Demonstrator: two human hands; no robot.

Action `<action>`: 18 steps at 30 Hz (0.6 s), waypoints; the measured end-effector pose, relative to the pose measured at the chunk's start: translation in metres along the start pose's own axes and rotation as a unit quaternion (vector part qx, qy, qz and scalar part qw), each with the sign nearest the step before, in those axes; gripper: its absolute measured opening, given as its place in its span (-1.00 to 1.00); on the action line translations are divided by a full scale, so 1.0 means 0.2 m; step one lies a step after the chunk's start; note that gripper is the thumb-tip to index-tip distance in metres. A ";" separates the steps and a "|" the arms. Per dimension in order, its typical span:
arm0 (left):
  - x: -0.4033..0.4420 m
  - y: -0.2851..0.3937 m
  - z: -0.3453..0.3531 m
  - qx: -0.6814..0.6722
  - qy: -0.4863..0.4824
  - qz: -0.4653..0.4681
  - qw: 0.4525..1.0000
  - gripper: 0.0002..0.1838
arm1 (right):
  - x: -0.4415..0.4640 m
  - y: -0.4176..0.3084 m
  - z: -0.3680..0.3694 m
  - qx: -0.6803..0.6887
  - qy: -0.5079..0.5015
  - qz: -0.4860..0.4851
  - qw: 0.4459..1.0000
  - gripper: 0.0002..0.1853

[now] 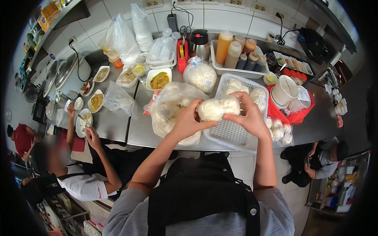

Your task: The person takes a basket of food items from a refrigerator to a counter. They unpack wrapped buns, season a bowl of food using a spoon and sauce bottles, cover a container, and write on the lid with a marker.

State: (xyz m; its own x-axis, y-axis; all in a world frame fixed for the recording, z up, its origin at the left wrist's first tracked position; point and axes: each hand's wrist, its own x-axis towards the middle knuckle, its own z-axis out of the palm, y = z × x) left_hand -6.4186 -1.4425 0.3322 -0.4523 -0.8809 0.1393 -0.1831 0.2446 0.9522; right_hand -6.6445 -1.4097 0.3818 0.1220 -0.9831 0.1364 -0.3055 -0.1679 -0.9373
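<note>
Between my two hands is a clear-wrapped pack of white steamed buns [219, 108], raised over the near-left part of a white perforated basket [232, 136]. My left hand [191, 120] grips the pack's left end, and my right hand [247, 114] closes round its right end. More wrapped buns [258, 97] lie in the basket's far and right parts. Just left of my hands, a large clear plastic bag [167, 112] with buns inside rests on the steel counter. Behind it sits a smaller tied bag of buns [200, 75].
Sauce bottles [232, 53] fill a tray at the back. Right of the basket, white tubs [284, 92] stand in a red bag [305, 114], near more packed buns [280, 129]. A co-worker [80, 177] eats at the left among food dishes [96, 101]; another person [321, 161] sits at right.
</note>
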 end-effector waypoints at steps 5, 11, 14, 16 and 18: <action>-0.14 -0.02 0.03 -0.067 -0.054 -0.111 0.990 -0.25 | 0.09 0.16 -0.14 0.048 -0.045 0.025 0.998 -0.37; -0.36 -0.09 -0.10 -0.051 0.096 -0.080 0.991 -0.46 | 0.20 0.62 -0.19 0.022 -0.255 0.191 0.948 -0.41; -0.44 -0.13 -0.14 -0.085 0.147 -0.109 0.979 -0.58 | 0.23 0.87 -0.03 0.010 -0.287 0.185 0.940 -0.42; -0.49 -0.15 -0.16 -0.081 0.162 -0.115 0.977 -0.64 | 0.24 0.90 0.03 -0.081 -0.277 0.177 0.941 -0.44; -0.53 -0.18 -0.18 -0.052 0.178 -0.135 0.973 -0.70 | 0.26 0.77 0.05 -0.329 -0.244 0.087 0.908 -0.50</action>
State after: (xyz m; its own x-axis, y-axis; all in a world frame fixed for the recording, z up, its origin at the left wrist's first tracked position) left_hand -6.3330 -1.3715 0.2926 -0.0665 -0.9965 -0.0516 -0.1550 -0.0408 0.9871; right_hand -6.6749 -1.4855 0.2411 0.3726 -0.8764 -0.3053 -0.8391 -0.1776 -0.5141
